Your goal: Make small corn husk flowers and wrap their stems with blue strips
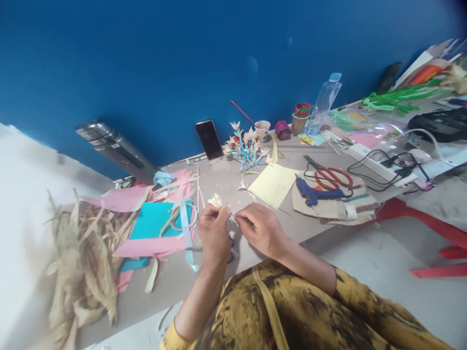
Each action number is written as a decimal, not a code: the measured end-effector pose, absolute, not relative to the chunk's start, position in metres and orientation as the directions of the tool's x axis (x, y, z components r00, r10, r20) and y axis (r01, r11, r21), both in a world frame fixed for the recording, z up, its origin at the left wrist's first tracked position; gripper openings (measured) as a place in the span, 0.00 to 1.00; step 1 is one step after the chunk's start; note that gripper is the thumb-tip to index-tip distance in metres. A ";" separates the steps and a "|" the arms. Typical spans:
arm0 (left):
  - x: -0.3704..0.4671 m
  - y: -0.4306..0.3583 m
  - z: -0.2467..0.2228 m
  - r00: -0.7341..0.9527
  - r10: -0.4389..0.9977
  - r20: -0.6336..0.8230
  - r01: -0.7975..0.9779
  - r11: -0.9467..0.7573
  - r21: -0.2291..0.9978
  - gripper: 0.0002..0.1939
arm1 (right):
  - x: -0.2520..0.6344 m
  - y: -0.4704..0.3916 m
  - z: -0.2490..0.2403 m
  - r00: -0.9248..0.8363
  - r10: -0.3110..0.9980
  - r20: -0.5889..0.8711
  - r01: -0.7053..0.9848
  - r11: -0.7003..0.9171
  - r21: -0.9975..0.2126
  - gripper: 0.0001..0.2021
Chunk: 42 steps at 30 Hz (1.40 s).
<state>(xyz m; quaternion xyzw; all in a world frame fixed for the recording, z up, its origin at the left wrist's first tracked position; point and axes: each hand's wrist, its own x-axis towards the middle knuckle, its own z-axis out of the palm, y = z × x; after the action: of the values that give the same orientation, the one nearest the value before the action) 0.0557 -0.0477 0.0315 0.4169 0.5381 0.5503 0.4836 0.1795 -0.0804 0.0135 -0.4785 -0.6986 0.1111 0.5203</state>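
My left hand [214, 231] is closed, pinching a small cream-coloured craft flower [215, 200] whose petals stick up above the fingers. My right hand [261, 228] is closed too, its thumb and forefinger pinching the thin dark stem that runs out from my left hand. Both hands are held close together over the front of the table, fingertips a short way apart. Behind them stands a bunch of similar pale flowers [246, 148] on light-blue stems. A yellow paper sheet [273, 185] lies just beyond my right hand. Scissor handles show partly under my left wrist.
At left lie dried husks [91, 257], pink and blue paper [149, 219] and a steel flask [116, 150]. A phone [209, 139] leans on the wall. At right are a blue glue gun [315, 192], red-handled scissors [333, 178], a power strip [377, 163] and a plastic bottle [324, 104].
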 end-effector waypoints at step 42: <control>0.037 -0.052 0.024 0.352 0.935 -0.054 -0.365 0.190 0.911 0.13 | 0.192 -0.086 0.012 -0.028 0.999 -0.033 -0.224 -0.038 -0.974 0.21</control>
<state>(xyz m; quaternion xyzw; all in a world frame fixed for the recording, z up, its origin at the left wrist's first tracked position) 0.0367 -0.0515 0.0235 0.4342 0.3278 0.4654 0.6981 0.1923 -0.0864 0.0115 -0.4430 -0.4373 0.5683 0.5381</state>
